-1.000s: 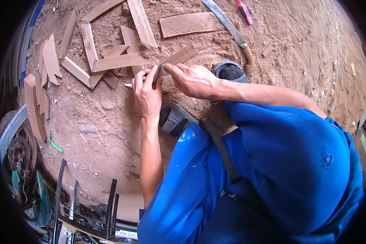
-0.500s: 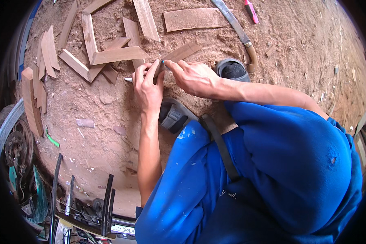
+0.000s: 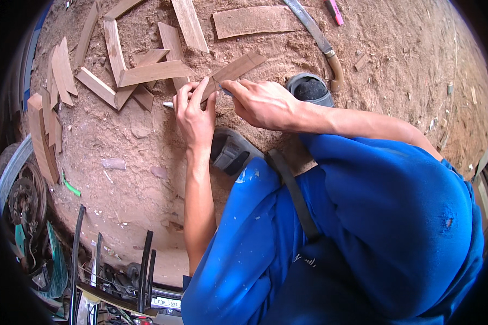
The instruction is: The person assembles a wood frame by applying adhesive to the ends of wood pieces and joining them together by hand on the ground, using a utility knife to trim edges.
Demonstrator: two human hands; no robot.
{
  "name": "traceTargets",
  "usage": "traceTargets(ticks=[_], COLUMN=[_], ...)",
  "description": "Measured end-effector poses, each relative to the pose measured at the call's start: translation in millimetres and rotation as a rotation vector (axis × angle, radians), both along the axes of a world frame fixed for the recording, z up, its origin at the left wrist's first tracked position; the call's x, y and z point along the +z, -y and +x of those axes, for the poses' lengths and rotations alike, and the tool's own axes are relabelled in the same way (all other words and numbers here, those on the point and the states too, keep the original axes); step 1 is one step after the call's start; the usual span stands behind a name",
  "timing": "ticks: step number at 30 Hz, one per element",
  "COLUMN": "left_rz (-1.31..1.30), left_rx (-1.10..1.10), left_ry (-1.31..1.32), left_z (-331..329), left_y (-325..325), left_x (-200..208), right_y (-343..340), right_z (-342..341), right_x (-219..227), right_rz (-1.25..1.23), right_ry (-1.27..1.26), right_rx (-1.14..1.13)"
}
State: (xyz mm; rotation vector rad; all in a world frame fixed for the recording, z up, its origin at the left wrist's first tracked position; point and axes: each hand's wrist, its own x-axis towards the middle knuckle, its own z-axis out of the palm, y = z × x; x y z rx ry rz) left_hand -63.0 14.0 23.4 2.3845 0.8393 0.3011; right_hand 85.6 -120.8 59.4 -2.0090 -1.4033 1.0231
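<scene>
A short brown wooden strip (image 3: 239,68) with angled ends slants across the sawdust-covered ground in front of me. My left hand (image 3: 194,115) grips its near left end, fingers on top and thumb on the near side. A white tapered tip (image 3: 168,104) pokes out beside that hand; the rest of it is hidden. My right hand (image 3: 265,103) is closed around a thin pen (image 3: 226,92) with a bluish tip, held at the strip's near edge. Most of the pen is hidden by my fingers. A thin dark line crosses the strip near my left fingertips.
Several cut wooden pieces (image 3: 156,73) lie overlapping at the far left, and a wider board (image 3: 249,23) lies beyond. A machete (image 3: 314,31) with a wooden handle and a pink highlighter (image 3: 334,12) are at the far right. Metal scrap (image 3: 24,200) crowds the left edge.
The pen tip in my right hand has moved from the strip's upper surface to its near edge. A dark line now shows on the strip. My left hand keeps its grip.
</scene>
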Motion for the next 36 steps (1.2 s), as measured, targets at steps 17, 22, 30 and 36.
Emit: traceTargets(ticks=[17,22,30,36], left_rz=[-0.006,0.032,0.026,0.039], left_rx=[-0.004,-0.033,-0.031,-0.042], left_ry=[0.003,0.014,0.035,0.022], left_z=[-0.7,-2.1,-2.4,-3.2], left_y=[-0.2,-0.8,-1.4,-1.8], left_x=[0.5,-2.7,-5.4,-5.2], right_y=[-6.0,0.9,-12.9,-6.4], right_z=[-3.6,-6.8,-0.4,-4.4], right_x=[-13.3,-8.2,-4.8,-4.9], right_rz=[0.015,-0.131,0.065,-0.081], right_ry=[0.068,0.060,0.054,0.050], right_rx=[0.026,0.128,-0.005,0.058])
